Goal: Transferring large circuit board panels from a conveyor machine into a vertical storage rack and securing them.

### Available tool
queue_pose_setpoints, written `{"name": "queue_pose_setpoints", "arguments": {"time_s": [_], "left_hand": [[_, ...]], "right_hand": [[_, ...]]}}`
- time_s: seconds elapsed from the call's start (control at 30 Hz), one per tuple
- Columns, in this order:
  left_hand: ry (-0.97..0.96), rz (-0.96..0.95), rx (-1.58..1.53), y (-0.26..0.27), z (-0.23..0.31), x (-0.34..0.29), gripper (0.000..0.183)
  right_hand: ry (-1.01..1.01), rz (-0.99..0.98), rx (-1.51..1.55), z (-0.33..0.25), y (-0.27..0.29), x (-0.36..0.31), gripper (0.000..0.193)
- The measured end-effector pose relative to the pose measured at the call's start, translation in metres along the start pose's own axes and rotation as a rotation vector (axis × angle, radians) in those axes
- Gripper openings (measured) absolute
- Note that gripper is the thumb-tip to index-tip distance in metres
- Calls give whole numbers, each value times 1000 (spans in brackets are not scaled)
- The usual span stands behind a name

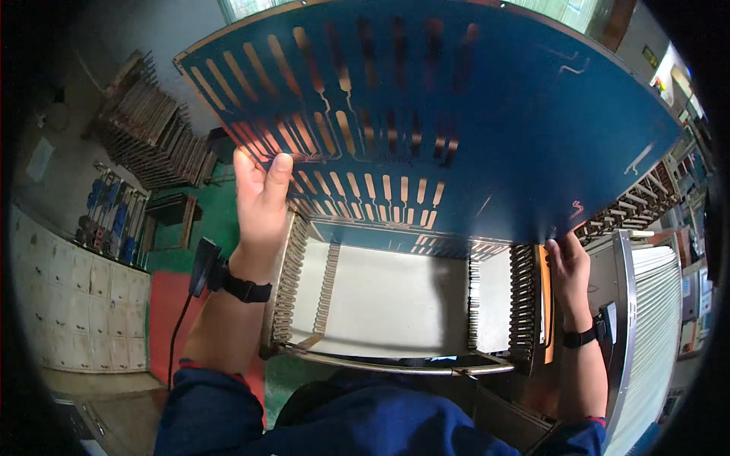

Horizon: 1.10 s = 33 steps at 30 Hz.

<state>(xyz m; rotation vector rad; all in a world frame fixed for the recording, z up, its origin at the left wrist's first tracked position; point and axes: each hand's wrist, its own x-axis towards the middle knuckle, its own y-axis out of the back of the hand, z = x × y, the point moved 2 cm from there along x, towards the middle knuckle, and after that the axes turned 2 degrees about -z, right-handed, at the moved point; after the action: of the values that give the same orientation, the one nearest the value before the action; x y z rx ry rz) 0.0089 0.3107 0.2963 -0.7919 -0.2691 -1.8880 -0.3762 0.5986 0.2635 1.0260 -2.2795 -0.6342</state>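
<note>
Blue panel — long axis left-right, patterned side showing

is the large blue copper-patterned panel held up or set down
Held up: the left hand grips the large blue copper-patterned panel by its left edge, the right hand by its lower right corner.

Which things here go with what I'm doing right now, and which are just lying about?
In use:
blue panel, held at its edges by your left hand and right hand
slotted rack just below it, apparently

Seemingly just around:
pale lockers, left
stacked brown racks, upper left
</note>
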Motion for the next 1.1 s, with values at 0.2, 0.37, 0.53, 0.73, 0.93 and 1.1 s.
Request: {"name": "queue_pose_setpoints", "arguments": {"time_s": [0.2,0.37,0.53,0.73,0.93,1.1], "left_hand": [[112,86,142,9,-6,-10,23],[46,-57,63,24,1,-13,26],[72,-21,48,17,-7,-12,32],[41,-21,73,21,-2,-12,51],[-176,-45,229,41,68,58,77],[-515,-300,620,11,126,110,75]], "right_hand": [[2,87,33,-5,10,-8,14],[-33,-29,-159,-8,1,-1,16],[-13,-86,-270,-3,6,-1,21],[164,-41,-324,-11,40,4,29],[873,426,-441,-158,121,47,44],[910,266,-848,-231,79,79,52]]}}
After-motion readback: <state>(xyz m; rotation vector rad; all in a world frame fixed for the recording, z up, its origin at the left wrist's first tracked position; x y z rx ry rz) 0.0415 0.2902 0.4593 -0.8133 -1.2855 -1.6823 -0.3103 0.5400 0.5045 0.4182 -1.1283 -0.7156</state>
